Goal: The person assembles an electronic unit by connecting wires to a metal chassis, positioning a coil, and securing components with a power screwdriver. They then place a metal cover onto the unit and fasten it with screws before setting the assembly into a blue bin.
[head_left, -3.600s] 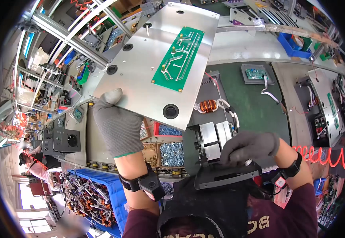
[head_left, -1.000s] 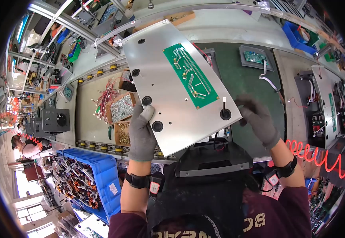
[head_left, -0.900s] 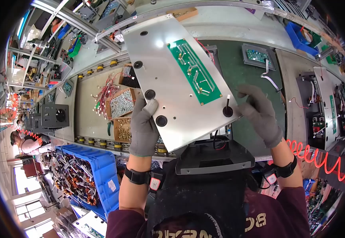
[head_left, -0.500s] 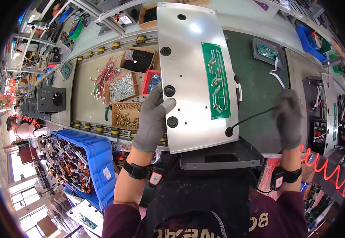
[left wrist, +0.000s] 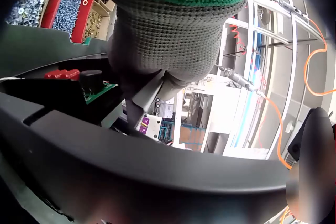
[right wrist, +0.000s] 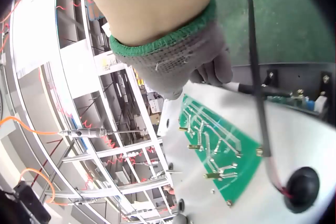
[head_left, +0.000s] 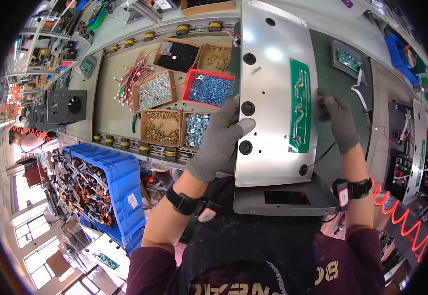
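Note:
My gloved left hand (head_left: pixel 216 142) (left wrist: pixel 168 45) grips the left edge of a silver metal panel (head_left: pixel 273 113) (right wrist: pixel 199 198), with the thumb on its top face. A green circuit board (head_left: pixel 300 105) (right wrist: pixel 218 145) is fixed on the panel. From the grommet (head_left: pixel 303 169) (right wrist: pixel 302 190) near its lower right corner a thin black cable (head_left: pixel 324 154) (right wrist: pixel 254 50) runs out. The panel lies over a dark housing (head_left: pixel 285 199) (left wrist: pixel 157 166). At the panel's right edge is my right hand (head_left: pixel 339 120) (right wrist: pixel 178 64), fingers bent; what they hold is hidden.
Left of the panel stand a red tray (head_left: pixel 187 88) of blue parts and cardboard trays (head_left: pixel 168 109) of small hardware. A blue crate (head_left: pixel 125 191) is at lower left. A small board unit (head_left: pixel 347 61) lies at upper right, beside a coiled red hose (head_left: pixel 396 214).
The panel has turned upright in the head view and shifted right with my left hand. My right hand has moved from the cable's outer end to the panel's right edge.

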The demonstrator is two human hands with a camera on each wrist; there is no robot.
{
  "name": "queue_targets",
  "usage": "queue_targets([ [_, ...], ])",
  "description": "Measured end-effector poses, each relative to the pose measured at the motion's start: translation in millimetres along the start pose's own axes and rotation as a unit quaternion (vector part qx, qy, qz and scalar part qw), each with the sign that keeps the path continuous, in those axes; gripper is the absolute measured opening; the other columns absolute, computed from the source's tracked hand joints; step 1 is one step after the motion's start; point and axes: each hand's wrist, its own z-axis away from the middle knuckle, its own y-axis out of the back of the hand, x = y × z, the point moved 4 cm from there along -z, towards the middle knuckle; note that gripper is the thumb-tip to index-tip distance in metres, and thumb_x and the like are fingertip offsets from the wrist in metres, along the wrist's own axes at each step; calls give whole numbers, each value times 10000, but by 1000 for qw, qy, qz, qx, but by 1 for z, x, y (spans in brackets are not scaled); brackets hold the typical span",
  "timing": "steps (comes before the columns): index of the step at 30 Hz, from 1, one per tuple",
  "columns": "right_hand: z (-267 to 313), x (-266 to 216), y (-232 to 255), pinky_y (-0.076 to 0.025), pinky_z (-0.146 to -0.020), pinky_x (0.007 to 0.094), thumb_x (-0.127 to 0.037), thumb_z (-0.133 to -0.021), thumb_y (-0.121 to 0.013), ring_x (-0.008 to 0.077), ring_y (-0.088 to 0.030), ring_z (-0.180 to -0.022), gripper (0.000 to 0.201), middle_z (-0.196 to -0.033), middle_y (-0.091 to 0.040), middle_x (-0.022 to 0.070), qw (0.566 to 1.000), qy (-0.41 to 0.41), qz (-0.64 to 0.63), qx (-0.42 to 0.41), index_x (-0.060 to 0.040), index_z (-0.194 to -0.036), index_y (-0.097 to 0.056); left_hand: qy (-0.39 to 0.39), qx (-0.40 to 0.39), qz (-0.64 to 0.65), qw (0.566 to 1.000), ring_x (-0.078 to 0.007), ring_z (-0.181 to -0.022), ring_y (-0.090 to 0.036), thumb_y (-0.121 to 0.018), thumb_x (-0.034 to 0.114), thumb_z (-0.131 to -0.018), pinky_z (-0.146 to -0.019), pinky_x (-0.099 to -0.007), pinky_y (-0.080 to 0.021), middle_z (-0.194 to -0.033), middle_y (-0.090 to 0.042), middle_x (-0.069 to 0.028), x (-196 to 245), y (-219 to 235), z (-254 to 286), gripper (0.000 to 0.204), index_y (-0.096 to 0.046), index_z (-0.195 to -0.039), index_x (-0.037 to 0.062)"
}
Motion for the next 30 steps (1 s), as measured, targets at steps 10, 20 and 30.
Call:
queue_targets([
  [10, -76, 32, -9, -333, -480, 249, -394, -860, -617, 76, -431, -523, 385, -627, -495, -28, 986, -135, -89, -40, -33, -992, -642, -11, 64, -432, 900, -290, -731, -607, -628, 259, -840, -669, -360, -489, -862, -591, -161, -3, 14, 2, 547, -433, -1296, 31],
  [20, -45, 3, 1, -445, -812, 250, -274, -912, -537, 116, -581, -888, 382, -1018, -641, 94, 992, 71, 35, 102, 40, -1118, -610, 16, 63, -496, 866, -372, -706, -634, -485, 481, -914, -614, -449, -491, -757, -635, -174, -38, 18, 29, 635, -352, -1370, 59],
  [30, -20, -43, -32, -442, -815, 234, -266, -910, -556, 108, -569, -911, 434, -1055, -614, 64, 995, 68, 77, -6, 4, -1246, -510, 14, 27, -408, 912, -360, -815, -639, -523, 483, -896, -710, -426, -502, -870, -653, -161, -34, 31, 22, 580, -422, -1323, 104],
])
